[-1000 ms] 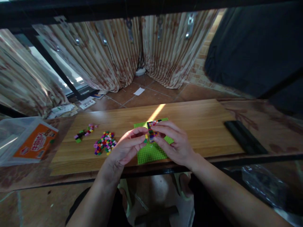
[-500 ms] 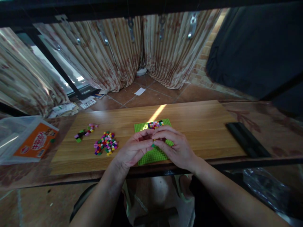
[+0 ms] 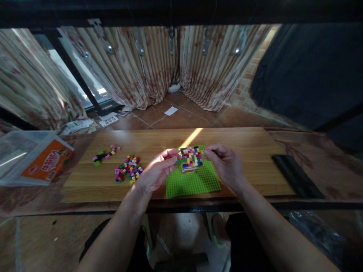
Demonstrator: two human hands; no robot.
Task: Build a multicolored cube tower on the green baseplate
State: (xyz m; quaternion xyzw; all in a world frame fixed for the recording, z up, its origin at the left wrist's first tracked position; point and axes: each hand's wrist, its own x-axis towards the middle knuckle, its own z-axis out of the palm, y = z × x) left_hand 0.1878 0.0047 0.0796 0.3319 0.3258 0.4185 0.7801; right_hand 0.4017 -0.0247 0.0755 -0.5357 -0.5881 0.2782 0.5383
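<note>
A block of many small coloured bricks (image 3: 192,158) stands on a lime green baseplate (image 3: 193,182) on the wooden board. My left hand (image 3: 159,172) is at the block's left side, fingers curled, pinching a small green brick against it. My right hand (image 3: 225,164) is at the block's right side, its fingertips pinched together next to the top right corner. I cannot make out what, if anything, the right fingers hold.
A heap of loose coloured bricks (image 3: 129,170) and a smaller cluster (image 3: 105,155) lie left of the baseplate. A clear plastic box with an orange label (image 3: 42,162) sits far left. A black flat object (image 3: 296,175) lies at the right. Curtains hang behind the table.
My hands, joined over the baseplate before, have parted to either side, uncovering the coloured block. The camera has tilted slightly, shifting the table lower in view.
</note>
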